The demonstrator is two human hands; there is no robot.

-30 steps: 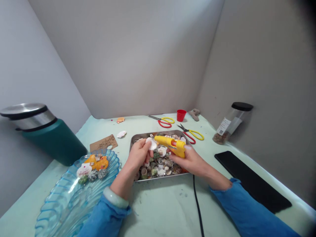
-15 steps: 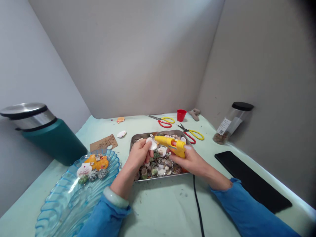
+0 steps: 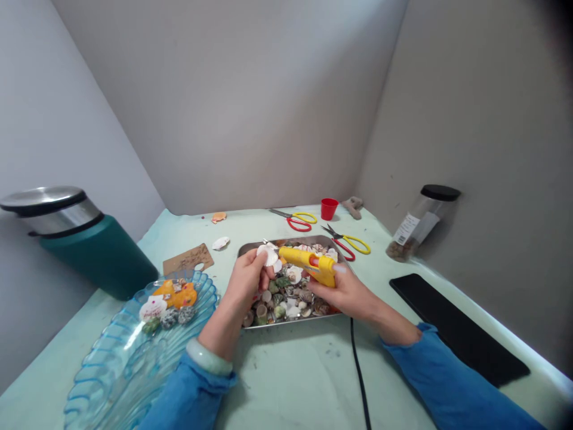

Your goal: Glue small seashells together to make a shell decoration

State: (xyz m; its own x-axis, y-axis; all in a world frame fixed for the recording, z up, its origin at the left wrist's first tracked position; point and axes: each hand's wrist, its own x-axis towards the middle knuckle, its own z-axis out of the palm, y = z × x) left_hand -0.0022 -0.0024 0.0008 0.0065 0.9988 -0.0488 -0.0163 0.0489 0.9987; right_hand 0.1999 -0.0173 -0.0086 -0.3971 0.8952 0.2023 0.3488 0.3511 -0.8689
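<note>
My left hand pinches a small white shell above the metal tray, which is full of mixed seashells. My right hand grips a yellow glue gun with its nozzle pointing left, right beside the shell. The gun's black cord runs toward me across the table. Both sleeves are blue, and a pale bangle sits on my left wrist.
A blue glass shell-shaped dish with several shells lies at the front left, a teal flask behind it. Two scissors, a red cup, a jar, a black pad and a brown card surround the tray.
My left hand has lifted the white shell slightly up and to the left. The glue gun has shifted a little left with it.
</note>
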